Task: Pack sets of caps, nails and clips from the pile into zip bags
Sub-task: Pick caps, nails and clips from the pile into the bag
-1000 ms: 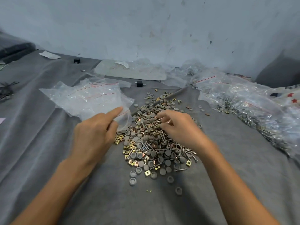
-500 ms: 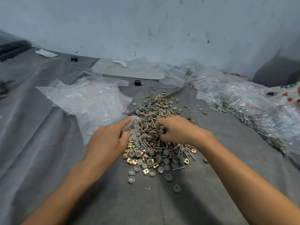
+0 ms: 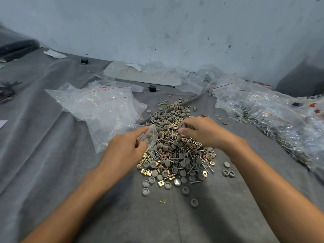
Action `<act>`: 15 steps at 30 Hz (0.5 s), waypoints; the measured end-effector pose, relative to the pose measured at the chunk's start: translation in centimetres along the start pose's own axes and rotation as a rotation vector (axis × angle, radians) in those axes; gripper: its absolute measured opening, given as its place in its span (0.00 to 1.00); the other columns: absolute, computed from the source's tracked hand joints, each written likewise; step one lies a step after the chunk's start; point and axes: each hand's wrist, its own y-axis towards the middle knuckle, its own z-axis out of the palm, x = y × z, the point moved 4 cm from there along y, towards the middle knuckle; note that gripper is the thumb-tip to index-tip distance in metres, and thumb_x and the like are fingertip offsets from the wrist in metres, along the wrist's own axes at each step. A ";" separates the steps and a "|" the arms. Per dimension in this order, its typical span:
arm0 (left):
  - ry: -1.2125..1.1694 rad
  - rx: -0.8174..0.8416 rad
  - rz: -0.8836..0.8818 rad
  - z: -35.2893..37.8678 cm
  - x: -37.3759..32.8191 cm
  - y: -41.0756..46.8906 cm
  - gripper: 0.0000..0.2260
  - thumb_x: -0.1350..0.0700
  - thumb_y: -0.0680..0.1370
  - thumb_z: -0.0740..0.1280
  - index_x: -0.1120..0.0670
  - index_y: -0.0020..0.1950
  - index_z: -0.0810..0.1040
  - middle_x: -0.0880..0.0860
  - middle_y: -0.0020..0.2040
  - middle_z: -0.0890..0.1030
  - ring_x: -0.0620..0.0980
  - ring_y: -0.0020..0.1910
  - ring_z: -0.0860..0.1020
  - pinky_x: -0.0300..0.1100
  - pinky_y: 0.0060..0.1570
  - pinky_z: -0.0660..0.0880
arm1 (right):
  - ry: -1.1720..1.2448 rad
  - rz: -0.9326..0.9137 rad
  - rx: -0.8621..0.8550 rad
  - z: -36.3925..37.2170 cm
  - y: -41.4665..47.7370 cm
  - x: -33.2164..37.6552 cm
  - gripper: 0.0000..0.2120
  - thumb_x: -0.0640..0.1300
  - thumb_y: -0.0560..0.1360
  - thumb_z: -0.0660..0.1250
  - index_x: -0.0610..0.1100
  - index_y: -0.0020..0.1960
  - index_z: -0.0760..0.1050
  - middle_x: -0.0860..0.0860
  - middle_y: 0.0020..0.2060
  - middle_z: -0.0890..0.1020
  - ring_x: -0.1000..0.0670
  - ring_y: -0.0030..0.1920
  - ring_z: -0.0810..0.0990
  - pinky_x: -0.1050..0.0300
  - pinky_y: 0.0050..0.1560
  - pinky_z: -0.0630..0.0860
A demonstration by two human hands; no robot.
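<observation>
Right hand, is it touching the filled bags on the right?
No, the right hand is down in the loose pile, apart from the filled bags.

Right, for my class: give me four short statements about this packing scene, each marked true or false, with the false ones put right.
1. The left hand pinches a zip bag at the left edge of the pile. True.
2. The right hand lies flat on bare cloth, clear of the pile. False: it is over the pile, fingers curled on parts.
3. The filled bags lie left of the pile. False: they lie to its right; the empty bags are on the left.
4. A few caps lie loose on the cloth on the near side of the pile. True.
</observation>
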 end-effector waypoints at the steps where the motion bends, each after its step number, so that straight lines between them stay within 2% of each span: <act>1: -0.010 0.006 -0.003 0.1 0.0 0.0 0.22 0.55 0.78 0.62 0.42 0.72 0.74 0.38 0.28 0.76 0.42 0.33 0.77 0.32 0.25 0.63 | -0.020 0.005 0.004 -0.2 -0.1 0.0 0.10 0.52 0.85 0.61 0.50 0.47 0.76 0.53 0.38 0.79 0.53 0.35 0.75 0.56 0.34 0.67; 3: -0.025 0.009 -0.011 0.1 0.1 0.1 0.22 0.55 0.78 0.62 0.41 0.72 0.74 0.39 0.29 0.77 0.43 0.33 0.77 0.31 0.26 0.63 | -0.033 -0.002 -0.008 -0.6 -0.4 0.4 0.09 0.49 0.85 0.59 0.51 0.54 0.78 0.53 0.43 0.82 0.50 0.41 0.80 0.54 0.40 0.75; 4: -0.044 0.008 -0.011 0.1 0.1 0.1 0.22 0.54 0.78 0.62 0.41 0.71 0.74 0.40 0.29 0.77 0.43 0.32 0.76 0.31 0.27 0.63 | 0.005 -0.025 -0.027 -0.8 -0.6 1.0 0.09 0.49 0.85 0.59 0.52 0.58 0.78 0.57 0.43 0.83 0.53 0.41 0.80 0.59 0.40 0.76; 5: -0.074 0.006 -0.011 0.2 0.1 0.2 0.21 0.52 0.78 0.61 0.40 0.70 0.75 0.42 0.29 0.77 0.42 0.31 0.76 0.32 0.27 0.64 | 0.070 -0.064 -0.037 -1.0 -0.8 2.0 0.10 0.49 0.85 0.60 0.53 0.59 0.79 0.60 0.41 0.82 0.59 0.39 0.79 0.64 0.38 0.73; 7: -0.162 0.014 -0.020 0.3 -0.1 0.4 0.20 0.48 0.76 0.58 0.37 0.66 0.76 0.42 0.28 0.78 0.41 0.29 0.76 0.38 0.30 0.70 | 0.147 -0.173 -0.009 -0.7 -1.0 5.0 0.09 0.51 0.84 0.62 0.54 0.57 0.80 0.64 0.35 0.79 0.62 0.35 0.76 0.68 0.36 0.71; 9: -0.285 0.050 -0.039 0.7 -0.2 0.5 0.18 0.48 0.75 0.56 0.33 0.59 0.78 0.43 0.28 0.79 0.41 0.26 0.76 0.40 0.31 0.74 | 0.069 -0.240 0.033 0.2 -0.8 7.6 0.08 0.53 0.83 0.63 0.53 0.56 0.81 0.61 0.36 0.80 0.60 0.36 0.76 0.64 0.37 0.71; 11: -0.435 0.077 -0.083 0.9 -0.2 0.6 0.19 0.51 0.74 0.56 0.30 0.52 0.80 0.48 0.26 0.78 0.42 0.22 0.74 0.36 0.26 0.71 | -0.096 -0.268 0.056 1.0 -0.2 9.3 0.08 0.51 0.82 0.64 0.51 0.58 0.80 0.58 0.41 0.80 0.54 0.42 0.77 0.55 0.43 0.72; 13: -0.545 0.082 -0.176 0.8 0.3 0.7 0.19 0.53 0.74 0.56 0.31 0.48 0.82 0.50 0.25 0.77 0.44 0.21 0.73 0.34 0.22 0.68 | -0.163 -0.255 0.065 1.1 0.3 10.0 0.10 0.49 0.81 0.66 0.50 0.61 0.79 0.58 0.40 0.76 0.52 0.44 0.74 0.56 0.45 0.67; 15: -0.611 0.087 -0.245 0.8 0.8 0.8 0.21 0.57 0.77 0.57 0.32 0.47 0.83 0.50 0.25 0.77 0.44 0.21 0.72 0.34 0.20 0.66 | -0.138 -0.236 0.066 0.5 0.4 10.2 0.10 0.47 0.80 0.67 0.50 0.61 0.78 0.59 0.36 0.73 0.53 0.40 0.73 0.55 0.41 0.67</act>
